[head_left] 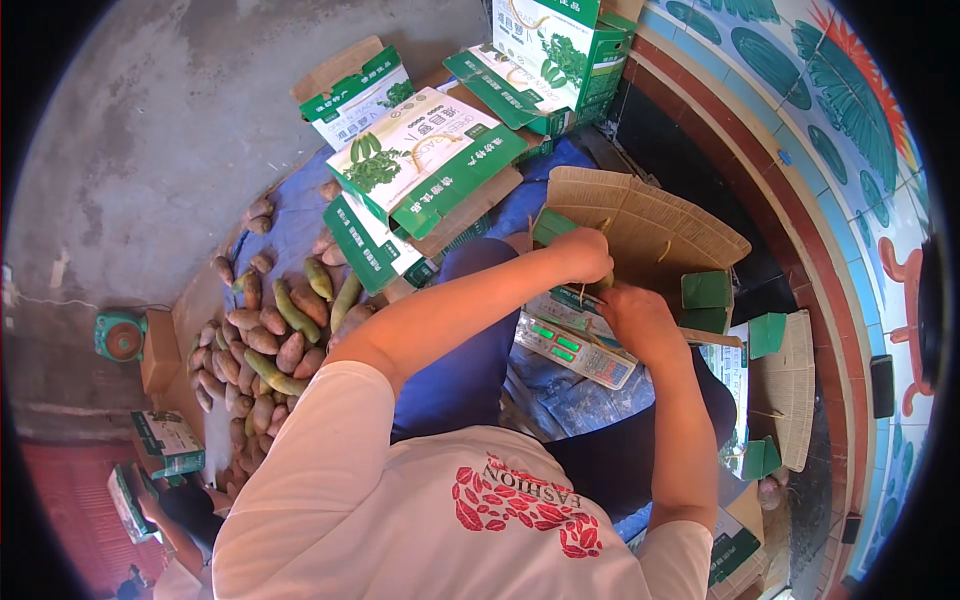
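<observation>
Both my hands meet over an open cardboard carton (645, 225), whose tan lid flap stands raised behind them. My left hand (585, 255) reaches in from the left, its fingers curled at the carton's near side. Just below and to its right, my right hand (637, 312) is closed too. A small olive-green bit shows between them, but my fingers hide most of it, so its kind is unclear. Right in front of the carton is a digital scale (575, 350) with lit green displays and a keypad.
Brownish root vegetables (270, 320) and long green radishes (290, 310) lie heaped at left. Green-and-white cartons (430, 150) stack at the far side; another open carton (780, 390) stands at right. Blue sheeting (575, 395) covers the floor. Another person's arm (180, 530) shows lower left.
</observation>
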